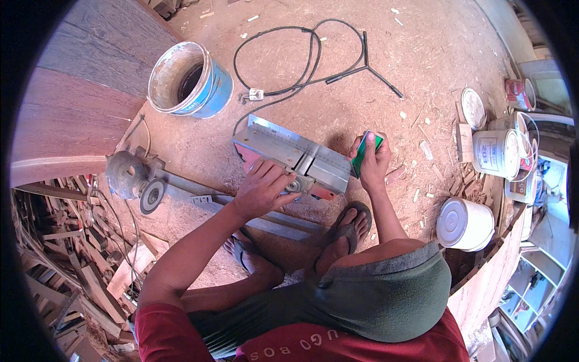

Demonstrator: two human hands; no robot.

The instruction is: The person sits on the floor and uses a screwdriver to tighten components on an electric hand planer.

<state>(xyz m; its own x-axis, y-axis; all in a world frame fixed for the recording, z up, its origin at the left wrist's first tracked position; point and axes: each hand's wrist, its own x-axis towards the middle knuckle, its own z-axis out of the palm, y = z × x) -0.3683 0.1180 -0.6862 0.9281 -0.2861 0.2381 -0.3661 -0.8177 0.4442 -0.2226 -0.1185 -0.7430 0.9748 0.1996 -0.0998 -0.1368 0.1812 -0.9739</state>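
An electric planer (274, 145) with a red body, bare metal bed facing up and a fence along its far edge rests on the dusty ground before my feet. My left hand (265, 186) lies on its near side, fingers bent over the edge beside a round wheel-like part (297, 184). At the bed's right end, my right hand (375, 158) pinches a flat green piece (367, 151) between thumb and fingers. The piece's lower end is close to the bed; whether they touch I cannot tell.
A black cord (310, 63) with a white plug loops beyond the planer. A blue paint bucket (214, 90) stands far left; a bench grinder (128, 175) lies nearer on the left. White buckets (464, 224) line the right side. Wood scraps (90, 265) pile at lower left.
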